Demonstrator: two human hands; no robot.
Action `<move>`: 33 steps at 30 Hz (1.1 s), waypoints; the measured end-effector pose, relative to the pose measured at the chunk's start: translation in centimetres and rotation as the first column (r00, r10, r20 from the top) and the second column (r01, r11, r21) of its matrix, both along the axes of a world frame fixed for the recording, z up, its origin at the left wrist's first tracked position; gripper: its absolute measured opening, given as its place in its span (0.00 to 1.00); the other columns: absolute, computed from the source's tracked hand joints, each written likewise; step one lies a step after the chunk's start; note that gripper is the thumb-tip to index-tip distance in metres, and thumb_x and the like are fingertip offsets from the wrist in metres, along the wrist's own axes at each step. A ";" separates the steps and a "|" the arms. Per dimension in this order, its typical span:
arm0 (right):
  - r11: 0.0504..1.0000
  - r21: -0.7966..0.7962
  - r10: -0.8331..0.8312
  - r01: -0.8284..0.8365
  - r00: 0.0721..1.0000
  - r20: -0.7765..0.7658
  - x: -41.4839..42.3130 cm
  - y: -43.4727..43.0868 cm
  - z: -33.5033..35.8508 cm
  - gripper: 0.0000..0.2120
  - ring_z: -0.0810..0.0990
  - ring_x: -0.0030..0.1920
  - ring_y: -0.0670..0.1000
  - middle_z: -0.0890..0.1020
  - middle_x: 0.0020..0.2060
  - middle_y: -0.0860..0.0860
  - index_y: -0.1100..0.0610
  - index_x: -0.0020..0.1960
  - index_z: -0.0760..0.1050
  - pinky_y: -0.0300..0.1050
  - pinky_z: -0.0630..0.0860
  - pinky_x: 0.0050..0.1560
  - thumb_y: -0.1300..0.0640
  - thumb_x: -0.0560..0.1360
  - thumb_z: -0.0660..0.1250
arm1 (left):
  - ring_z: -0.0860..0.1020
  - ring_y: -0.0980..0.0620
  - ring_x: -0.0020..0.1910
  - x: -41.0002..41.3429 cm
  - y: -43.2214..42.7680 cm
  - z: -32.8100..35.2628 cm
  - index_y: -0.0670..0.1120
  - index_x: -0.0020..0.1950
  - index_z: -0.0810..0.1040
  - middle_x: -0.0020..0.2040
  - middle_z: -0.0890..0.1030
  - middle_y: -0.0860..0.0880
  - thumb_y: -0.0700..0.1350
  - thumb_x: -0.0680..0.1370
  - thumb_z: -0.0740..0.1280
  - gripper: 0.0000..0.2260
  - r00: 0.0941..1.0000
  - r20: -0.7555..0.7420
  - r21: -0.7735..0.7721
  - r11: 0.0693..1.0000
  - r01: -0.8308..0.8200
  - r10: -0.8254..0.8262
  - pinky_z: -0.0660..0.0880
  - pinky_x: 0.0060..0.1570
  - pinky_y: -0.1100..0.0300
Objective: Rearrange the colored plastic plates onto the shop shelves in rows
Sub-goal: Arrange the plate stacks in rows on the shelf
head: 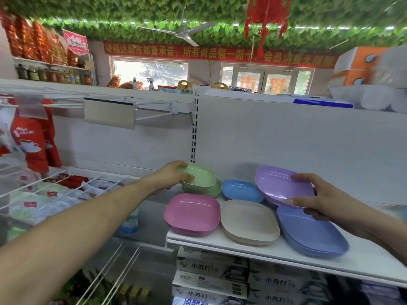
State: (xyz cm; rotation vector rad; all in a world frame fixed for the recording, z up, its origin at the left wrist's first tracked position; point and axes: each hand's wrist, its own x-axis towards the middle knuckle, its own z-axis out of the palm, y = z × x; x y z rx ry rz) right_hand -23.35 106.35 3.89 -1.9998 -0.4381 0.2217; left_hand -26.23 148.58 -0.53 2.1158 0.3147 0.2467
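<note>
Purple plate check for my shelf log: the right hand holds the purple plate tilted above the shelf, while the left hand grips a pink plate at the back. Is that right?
Not quite. The head view shows the left hand gripping a green plate at the back, not a pink one; the pink plate lies untouched at the shelf's front. The rest stands: the right hand holds the purple plate tilted above the shelf.

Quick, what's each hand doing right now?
Left hand: closed on the top green plate of the green stack.
Right hand: closed on the purple plate, held tilted above the shelf.
</note>
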 end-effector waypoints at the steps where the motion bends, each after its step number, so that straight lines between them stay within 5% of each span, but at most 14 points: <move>1: 1.000 -0.003 -0.009 0.009 1.000 -0.002 -0.2 0.0 -0.2 0.30 0.69 0.31 0.50 0.74 0.39 0.56 0.42 0.68 0.71 0.44 0.67 0.31 0.58 0.71 0.80 | 0.76 0.52 0.49 0.3 0.1 -0.4 0.51 0.75 0.71 0.61 0.77 0.49 0.52 0.76 0.76 0.30 1.000 -0.003 0.027 1.000 0.010 -0.010 0.70 0.39 0.58; 6: 0.999 -0.031 -0.042 0.042 0.999 0.009 -1.2 0.5 -0.6 0.30 0.69 0.31 0.50 0.73 0.40 0.56 0.43 0.68 0.71 0.45 0.65 0.32 0.59 0.72 0.79 | 0.73 0.50 0.67 1.3 0.4 -1.3 0.46 0.78 0.68 0.75 0.72 0.49 0.58 0.74 0.76 0.37 0.995 -0.078 0.246 0.966 0.084 -0.067 0.69 0.60 0.59; 14: 0.997 -0.012 -0.078 0.078 0.997 -0.001 -1.2 1.3 -0.7 0.32 0.70 0.33 0.51 0.74 0.41 0.57 0.43 0.69 0.70 0.45 0.65 0.31 0.57 0.71 0.80 | 0.71 0.46 0.72 2.1 0.7 -0.8 0.50 0.82 0.63 0.80 0.66 0.50 0.65 0.72 0.75 0.44 0.979 -0.191 0.324 0.937 0.128 -0.068 0.76 0.60 0.51; 23: 0.998 0.009 -0.066 0.066 0.998 -0.001 -0.7 1.3 -0.7 0.28 0.69 0.34 0.52 0.74 0.41 0.57 0.42 0.67 0.72 0.46 0.64 0.33 0.59 0.72 0.79 | 0.66 0.45 0.77 3.1 -0.1 -0.8 0.53 0.82 0.61 0.82 0.62 0.51 0.68 0.71 0.74 0.45 0.954 -0.289 0.398 0.896 0.197 -0.081 0.71 0.64 0.53; 33: 0.998 0.006 -0.066 0.066 0.998 -0.016 1.2 -0.9 -0.9 0.30 0.67 0.31 0.51 0.72 0.39 0.56 0.43 0.68 0.71 0.44 0.63 0.30 0.58 0.72 0.80 | 0.75 0.46 0.67 3.4 -0.7 -1.3 0.59 0.82 0.61 0.78 0.67 0.49 0.67 0.74 0.71 0.39 0.905 -0.418 0.415 0.871 0.264 -0.075 0.77 0.63 0.51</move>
